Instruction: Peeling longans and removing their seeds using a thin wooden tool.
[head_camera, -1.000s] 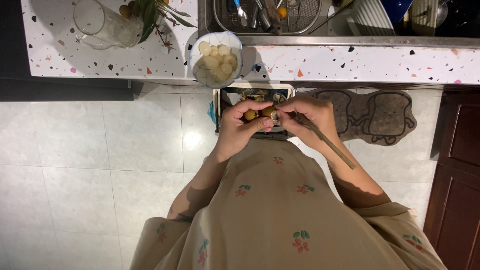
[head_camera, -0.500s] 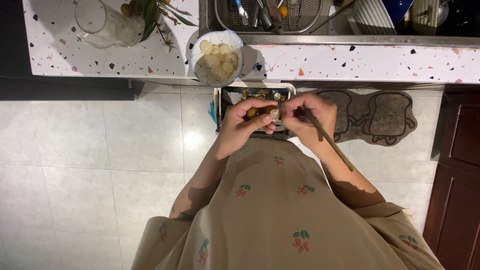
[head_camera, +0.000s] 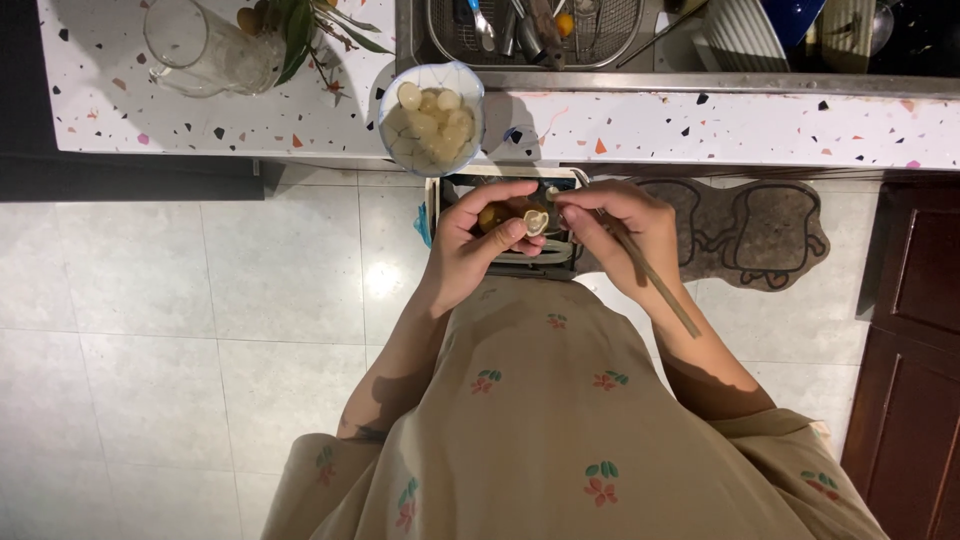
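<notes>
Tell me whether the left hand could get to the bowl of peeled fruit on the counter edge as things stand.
Probably yes. The bowl sits at the counter's near edge, just above the left hand, with nothing between them. But that hand is holding a small fruit, so it isn't free.

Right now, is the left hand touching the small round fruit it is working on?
Touching. The head view shows the left hand with thumb and fingers closed around the small round fruit.

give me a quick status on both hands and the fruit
Left hand shut on small round fruit. Right hand shut on thin stick, tip at fruit. Bowl of peeled fruit on counter, nothing blocking.
</notes>
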